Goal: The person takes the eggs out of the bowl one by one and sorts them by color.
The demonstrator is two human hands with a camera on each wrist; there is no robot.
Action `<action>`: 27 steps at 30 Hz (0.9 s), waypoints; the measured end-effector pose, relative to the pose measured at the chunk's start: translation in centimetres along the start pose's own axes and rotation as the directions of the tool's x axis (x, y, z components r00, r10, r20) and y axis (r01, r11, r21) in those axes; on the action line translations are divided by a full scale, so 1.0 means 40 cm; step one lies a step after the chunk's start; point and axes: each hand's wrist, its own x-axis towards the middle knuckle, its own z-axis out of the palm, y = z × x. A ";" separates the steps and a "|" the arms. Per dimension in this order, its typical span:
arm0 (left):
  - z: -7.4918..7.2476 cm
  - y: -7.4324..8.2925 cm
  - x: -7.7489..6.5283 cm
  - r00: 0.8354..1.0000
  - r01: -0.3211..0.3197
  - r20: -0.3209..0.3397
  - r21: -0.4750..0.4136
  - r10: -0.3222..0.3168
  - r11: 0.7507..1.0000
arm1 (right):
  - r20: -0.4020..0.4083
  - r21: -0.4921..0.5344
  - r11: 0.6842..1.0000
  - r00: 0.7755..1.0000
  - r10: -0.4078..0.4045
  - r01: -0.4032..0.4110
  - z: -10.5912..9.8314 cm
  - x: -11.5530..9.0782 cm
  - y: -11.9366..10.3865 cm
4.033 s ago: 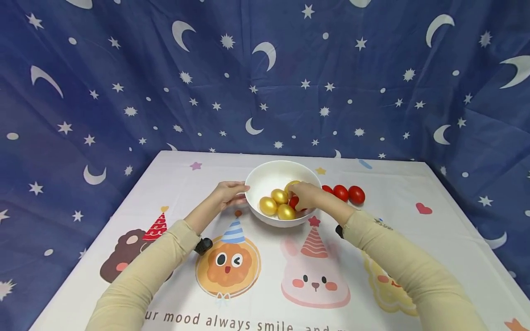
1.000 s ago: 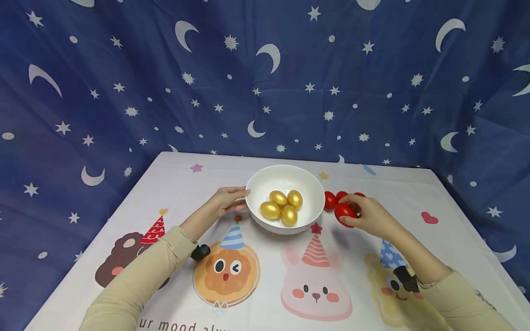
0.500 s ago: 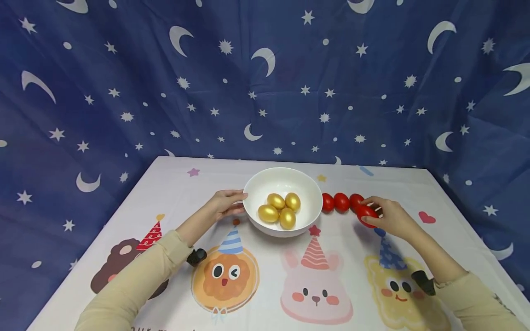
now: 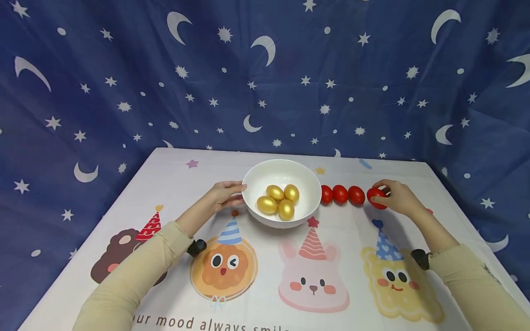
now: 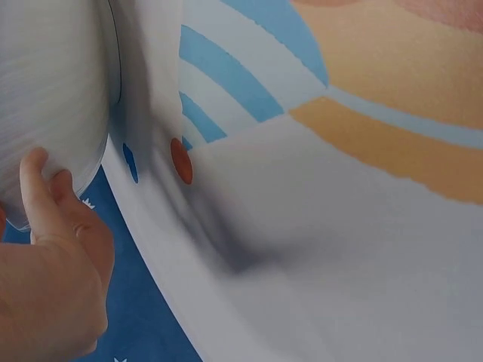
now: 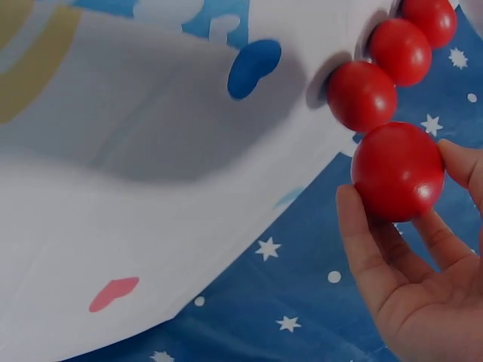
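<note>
A white bowl [image 4: 281, 169] stands on the table, with several gold eggs [image 4: 267, 205] inside it. My left hand [image 4: 225, 195] holds the bowl's left side, one fingertip at the rim and other fingers against the outer wall. The left wrist view shows fingertips on the outside of the bowl [image 5: 53, 90]. Right of the bowl, red eggs [image 4: 340, 195] lie in a row. My right hand [image 4: 399, 197] pinches another red egg [image 4: 376, 198] between thumb and fingers at the row's right end. In the right wrist view, this held egg [image 6: 398, 172] is close beside the row's last egg [image 6: 362, 96].
A white cloth printed with cartoon figures covers the table [image 4: 314, 280]. Behind it hangs a blue curtain [image 4: 290, 92] with moons and stars. Dark wrist-worn devices [image 4: 196, 248] sit below both wrists.
Earlier my right hand reached into the bowl. It then carried a red egg out, moving right past the row to its right end. My left hand has stayed at the bowl.
</note>
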 end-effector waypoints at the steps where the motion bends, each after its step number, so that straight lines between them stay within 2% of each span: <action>1: 0.001 0.000 0.001 1.000 -0.002 0.001 0.003 0.002 1.000 | 0.002 0.002 1.000 1.000 0.006 -0.006 0.000 0.003 0.006; 11: 0.016 -0.007 0.004 1.000 0.005 -0.008 -0.016 -0.005 1.000 | 0.053 -0.015 0.998 0.997 0.063 -0.062 0.003 0.038 0.037; 27: 0.002 0.007 0.006 1.000 0.000 -0.012 -0.006 0.000 1.000 | 0.129 -0.038 0.991 0.983 0.134 -0.130 0.023 0.106 0.064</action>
